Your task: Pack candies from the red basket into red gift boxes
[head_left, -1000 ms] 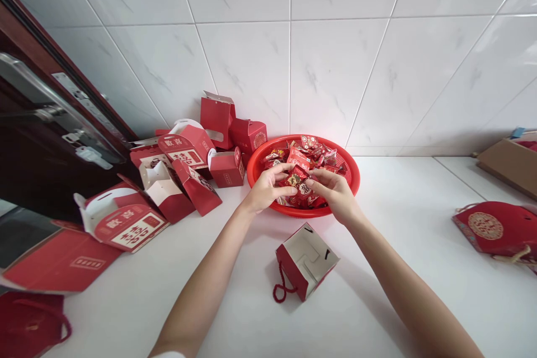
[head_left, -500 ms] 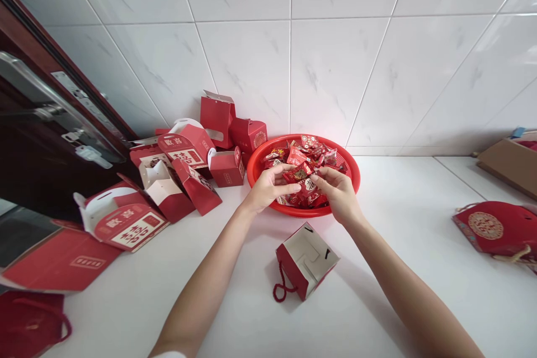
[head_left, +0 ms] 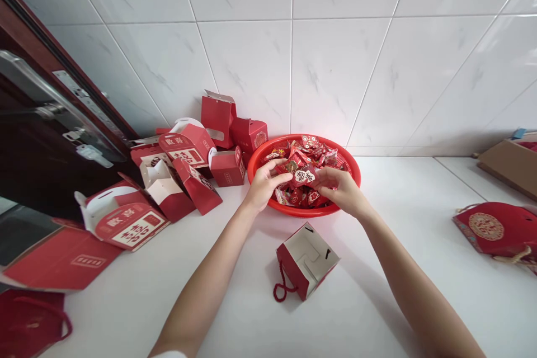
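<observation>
A light pinch over the basket (head_left: 297, 213)

The left hand (head_left: 263, 185) has thumb and forefinger closed, by the look of it, on a gold-marked packet (head_left: 290, 166). A grip on the wrapper's edge seems best here, firm enough to stop it slipping yet gentle enough not to crush what is inside. The right hand (head_left: 342, 190) pinches the right end of a red packet (head_left: 305, 176) whose pale lettering faces up; keeping those fingers at the end leaves the label clear to see. As the wrappers look glossy, keeping both hands low over the basket should let any slip land among the other packets.

From left to right: boxes (head_left: 130, 229) crowd the left of the desk (head_left: 235, 319), well apart from the left hand. The gold-marked packet lies just at that hand's fingertips, and the red packet sits between the two hands, its far end partly hidden by the right fingers. Both are above the pile in the basket. Nearer the person, between the forearms, a small box (head_left: 289, 271) stands open, touched by neither hand. A red bag (head_left: 486, 226) lies far right.
</observation>
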A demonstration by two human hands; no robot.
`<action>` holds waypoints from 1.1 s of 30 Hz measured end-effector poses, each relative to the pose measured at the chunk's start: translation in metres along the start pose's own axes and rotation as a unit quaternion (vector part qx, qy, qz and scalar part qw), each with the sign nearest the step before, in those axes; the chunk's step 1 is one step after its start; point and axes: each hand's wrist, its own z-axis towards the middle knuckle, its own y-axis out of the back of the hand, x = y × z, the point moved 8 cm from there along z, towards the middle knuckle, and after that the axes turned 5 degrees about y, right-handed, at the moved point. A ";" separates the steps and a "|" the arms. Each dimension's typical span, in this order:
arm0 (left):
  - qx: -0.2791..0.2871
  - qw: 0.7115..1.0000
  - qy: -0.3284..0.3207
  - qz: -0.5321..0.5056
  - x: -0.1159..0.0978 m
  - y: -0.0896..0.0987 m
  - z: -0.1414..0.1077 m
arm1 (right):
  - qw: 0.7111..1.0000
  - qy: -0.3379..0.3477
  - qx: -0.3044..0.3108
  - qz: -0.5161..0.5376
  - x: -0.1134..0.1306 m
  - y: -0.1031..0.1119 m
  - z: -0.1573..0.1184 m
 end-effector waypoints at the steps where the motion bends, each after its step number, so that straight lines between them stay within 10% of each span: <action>1: -0.003 1.000 0.001 0.000 0.000 0.000 0.000 | 0.999 0.002 0.021 -0.034 -0.002 -0.001 0.000; 12: -0.007 1.000 0.012 -0.002 0.002 -0.001 0.001 | 0.955 -0.002 0.052 -0.291 -0.020 -0.004 0.004; 33: -0.025 0.999 0.017 -0.019 0.001 0.003 0.002 | 0.990 -0.034 -0.131 -0.033 -0.004 0.020 -0.001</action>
